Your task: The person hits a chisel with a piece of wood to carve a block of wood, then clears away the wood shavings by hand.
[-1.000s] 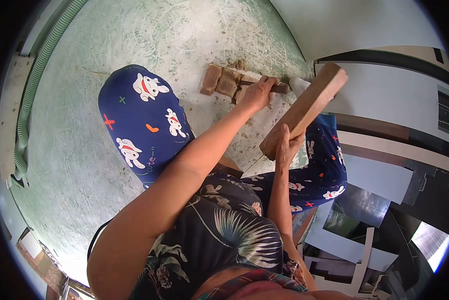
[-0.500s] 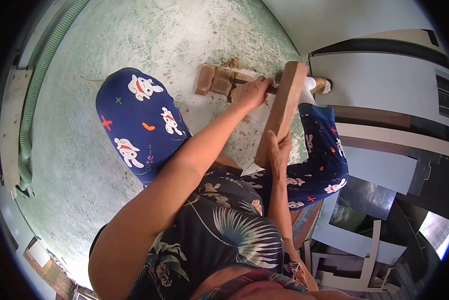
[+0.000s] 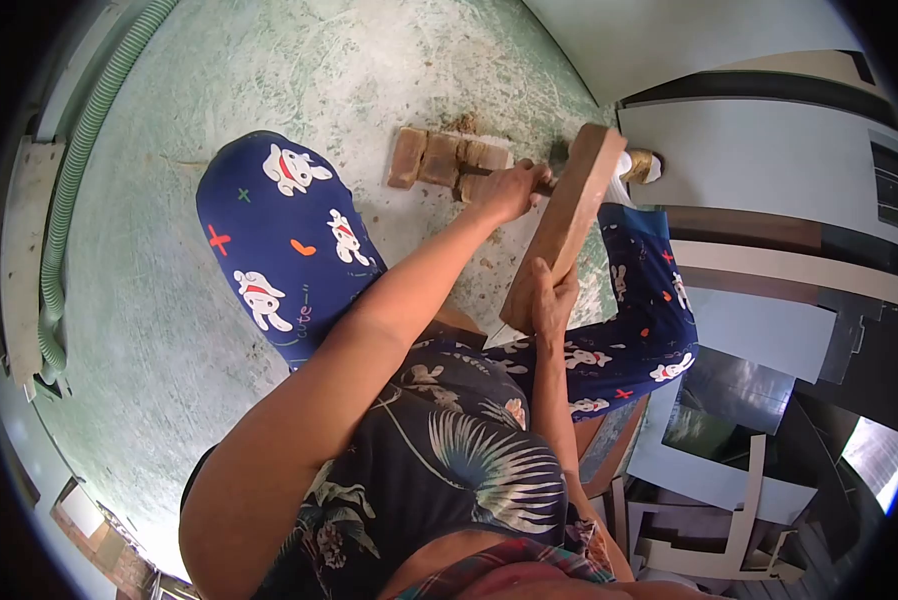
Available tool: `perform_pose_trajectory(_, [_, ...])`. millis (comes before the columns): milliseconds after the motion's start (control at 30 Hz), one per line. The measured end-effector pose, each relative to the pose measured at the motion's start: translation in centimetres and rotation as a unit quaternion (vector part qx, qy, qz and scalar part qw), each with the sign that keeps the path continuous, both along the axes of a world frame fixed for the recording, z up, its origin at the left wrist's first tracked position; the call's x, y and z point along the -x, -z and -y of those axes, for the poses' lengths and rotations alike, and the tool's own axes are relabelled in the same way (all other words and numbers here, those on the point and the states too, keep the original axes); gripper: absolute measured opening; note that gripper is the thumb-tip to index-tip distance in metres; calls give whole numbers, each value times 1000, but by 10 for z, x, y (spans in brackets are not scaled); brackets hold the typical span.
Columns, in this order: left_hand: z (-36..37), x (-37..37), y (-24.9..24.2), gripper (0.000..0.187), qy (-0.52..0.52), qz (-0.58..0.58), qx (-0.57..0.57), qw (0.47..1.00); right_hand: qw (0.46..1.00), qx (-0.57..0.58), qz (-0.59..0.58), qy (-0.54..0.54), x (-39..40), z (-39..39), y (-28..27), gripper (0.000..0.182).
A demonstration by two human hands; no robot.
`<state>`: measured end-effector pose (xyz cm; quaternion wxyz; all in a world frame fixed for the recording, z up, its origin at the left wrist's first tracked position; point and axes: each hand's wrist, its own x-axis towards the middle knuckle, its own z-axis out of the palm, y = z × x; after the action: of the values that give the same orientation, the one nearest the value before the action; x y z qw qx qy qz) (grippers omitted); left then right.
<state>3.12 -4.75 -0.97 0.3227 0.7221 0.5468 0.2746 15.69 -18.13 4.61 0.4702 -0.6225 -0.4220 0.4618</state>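
Observation:
My left hand (image 3: 510, 195) is closed round a thin dark handle (image 3: 543, 187), whose far end passes behind a long brown wooden block. What tool the handle belongs to I cannot tell. That block (image 3: 572, 215) stands slanted in front of me, its upper end leaning right. Near its lower end my right hand (image 3: 554, 302) grips it, thumb along the near face. Just left of my left hand, several brown brick-like blocks (image 3: 439, 160) lie in a row on the floor, with brown crumbs (image 3: 461, 124) beside them.
My bent knees in blue rabbit-print trousers (image 3: 279, 240) frame the scuffed green floor (image 3: 369, 60). My foot (image 3: 642, 167) is beyond the block. Flat panels and frames (image 3: 739, 400) are stacked at right; a ribbed green hose (image 3: 89, 130) runs along the left.
My left hand has shifted slightly down with the handle. The wooden block's upper end has moved a little to the right, its lower end slightly left, with my right hand still on it.

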Motion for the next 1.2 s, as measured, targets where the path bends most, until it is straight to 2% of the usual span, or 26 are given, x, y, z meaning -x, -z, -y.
perform_pose_trajectory(100, [0, 1, -8, 41, -3, -34, -8, 999, 999, -50, 1, 21, -4, -10, -2, 42])
perform_pose_trajectory(233, [4, 2, -16, 42, -7, -9, -47, 999, 996, -81, -13, 47, -8, -16, 9, 36])
perform_pose_trajectory(400, [2, -1, -22, 39, -15, -17, -48, 999, 996, -71, -19, 45, -10, -11, 14, 36])
perform_pose_trajectory(500, [1, 0, -18, 41, -24, 18, -80, 996, 996, -76, -16, 38, -8, -12, 13, 37])
perform_pose_trajectory(700, [-7, 5, -11, 44, -48, 19, -83, 995, 997, -73, 10, 30, -5, -10, 16, 38])
perform_pose_trajectory(800, [-9, 9, -16, 45, -64, 19, -44, 997, 997, -68, 11, 18, -2, -9, 14, 39])
perform_pose_trajectory(967, [-11, 11, -2, 42, -73, 20, -72, 995, 998, -56, 27, 16, -3, -7, 12, 40])
perform_pose_trajectory(1167, [-16, 13, -4, 39, -84, 52, -54, 994, 986, -146, 65, 46, 1, -4, 4, 44])
perform_pose_trajectory(1200, [-16, 14, -5, 38, -83, 61, -50, 993, 991, -108, 66, 32, 1, -4, 6, 45])
